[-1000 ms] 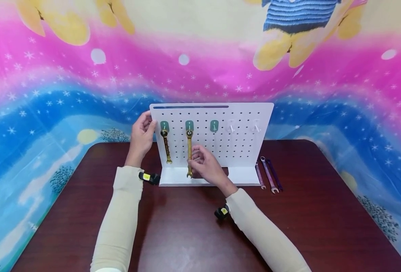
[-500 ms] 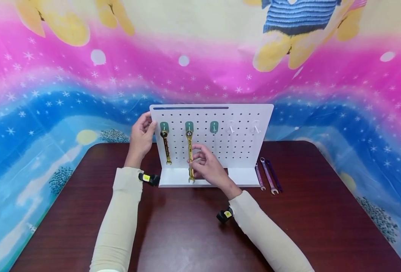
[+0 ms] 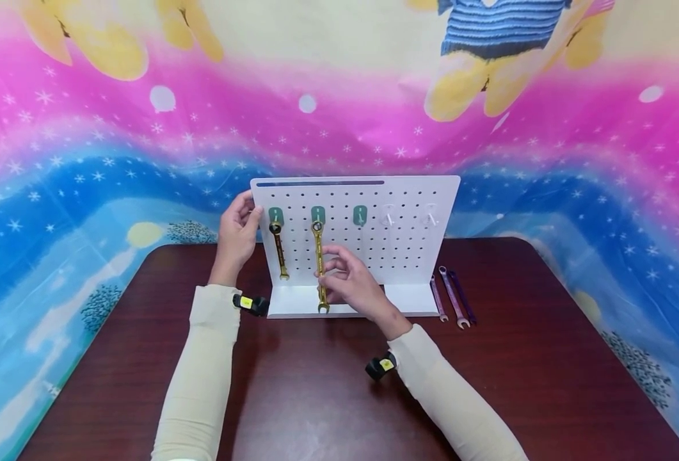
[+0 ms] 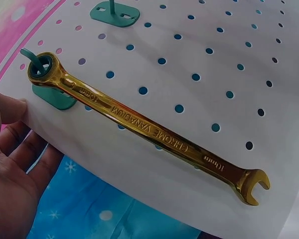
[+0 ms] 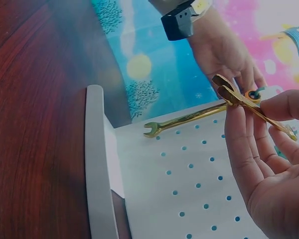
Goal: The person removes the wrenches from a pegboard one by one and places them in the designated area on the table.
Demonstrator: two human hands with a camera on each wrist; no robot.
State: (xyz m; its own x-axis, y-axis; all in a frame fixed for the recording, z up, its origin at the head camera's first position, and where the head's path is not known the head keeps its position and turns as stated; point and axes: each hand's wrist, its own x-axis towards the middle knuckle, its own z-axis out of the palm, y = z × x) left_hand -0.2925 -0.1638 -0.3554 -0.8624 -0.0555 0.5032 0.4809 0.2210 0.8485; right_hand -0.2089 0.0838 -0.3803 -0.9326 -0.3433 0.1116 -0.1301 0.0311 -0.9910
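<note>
A white pegboard [image 3: 374, 256] stands upright on the table, bearing a row of hooks. At its upper left edge my left hand [image 3: 237, 230] grips the board, thumb in front and fingers behind. Beside that hand a gold combination wrench [image 4: 139, 124], marked 10mm, hangs by its ring end from a green hook [image 4: 52, 97]. My right hand [image 3: 351, 282] pinches a second gold wrench [image 3: 319, 262] by its shaft, open end downward. Its ring end is at the second green hook [image 3: 318, 211]; whether the hook passes through the ring I cannot tell.
A third green hook [image 3: 360, 214] and two clear hooks [image 3: 388, 216] continue the row rightward. On the dark wooden table [image 3: 316, 384], right of the board, lie two pinkish wrenches [image 3: 453, 298] and a purple one [image 3: 463, 298]. A patterned cloth [image 3: 339, 115] hangs behind.
The lower end of the pinched wrench has swung slightly out from the board, and my right hand has come back a little with it. My left hand keeps its grip on the edge.
</note>
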